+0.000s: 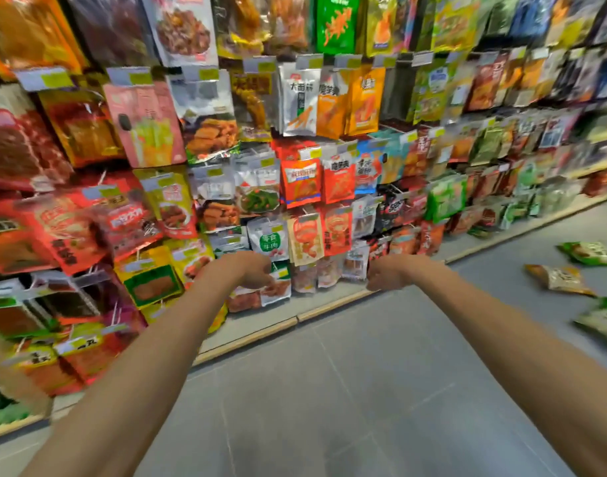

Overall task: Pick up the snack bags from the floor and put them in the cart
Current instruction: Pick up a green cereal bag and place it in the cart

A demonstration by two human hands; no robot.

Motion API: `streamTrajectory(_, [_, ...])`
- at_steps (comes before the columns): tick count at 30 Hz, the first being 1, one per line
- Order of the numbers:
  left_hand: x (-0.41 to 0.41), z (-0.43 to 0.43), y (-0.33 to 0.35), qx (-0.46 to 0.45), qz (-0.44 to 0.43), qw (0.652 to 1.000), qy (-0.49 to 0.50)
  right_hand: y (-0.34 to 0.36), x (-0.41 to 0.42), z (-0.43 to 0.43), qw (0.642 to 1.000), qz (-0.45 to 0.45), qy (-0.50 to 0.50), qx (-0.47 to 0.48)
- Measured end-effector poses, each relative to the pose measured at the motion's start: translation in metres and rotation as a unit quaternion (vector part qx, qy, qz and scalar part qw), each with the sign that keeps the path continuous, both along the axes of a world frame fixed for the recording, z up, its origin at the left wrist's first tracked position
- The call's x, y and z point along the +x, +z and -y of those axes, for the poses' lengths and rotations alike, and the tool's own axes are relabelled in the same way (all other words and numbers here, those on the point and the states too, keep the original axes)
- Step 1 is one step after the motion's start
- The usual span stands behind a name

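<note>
Three snack bags lie on the grey floor at the right edge: a green bag (589, 253) farthest back, an orange and white bag (558, 279) in front of it, and a pale green bag (601, 320) nearest, cut off by the frame. Both my arms reach forward. My left hand (252, 271) hangs with loosely curled fingers in front of the low shelf packets and holds nothing. My right hand (389, 273) hangs the same way, empty, well to the left of the floor bags. No cart is in view.
A tall shelf wall (295, 166) of hanging snack packets fills the left and back, running away to the right. Its wooden base edge (295, 320) borders the tiled floor (346, 390).
</note>
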State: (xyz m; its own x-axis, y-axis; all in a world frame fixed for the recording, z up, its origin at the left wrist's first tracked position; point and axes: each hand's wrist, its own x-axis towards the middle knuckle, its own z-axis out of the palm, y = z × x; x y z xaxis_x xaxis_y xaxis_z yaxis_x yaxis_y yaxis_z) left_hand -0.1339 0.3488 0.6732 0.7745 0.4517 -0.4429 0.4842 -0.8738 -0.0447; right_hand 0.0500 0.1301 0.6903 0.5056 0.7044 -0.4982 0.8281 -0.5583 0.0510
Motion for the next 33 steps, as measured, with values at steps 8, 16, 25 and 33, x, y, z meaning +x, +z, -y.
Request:
streamTrajectory(8, [0.183, 0.079, 0.061, 0.055, 0.026, 0.985, -0.16, 0.054, 0.104, 0.098, 0.986, -0.019, -0.16, 0.032])
streamTrajectory(16, [0.337, 0.157, 0.081, 0.052, 0.051, 0.954, -0.29, 0.063, 0.204, 0.178, 0.95, -0.03, -0.301, 0.076])
streamTrajectory(25, [0.54, 0.234, 0.1, 0.043, 0.05, 0.928, -0.368, 0.069, 0.36, 0.261, 0.902, -0.02, -0.414, 0.121])
streamTrajectory(33, [0.688, 0.332, 0.086, 0.053, -0.001, 0.886, -0.46, 0.053, 0.47, 0.349, 0.858, -0.029, -0.501, 0.109])
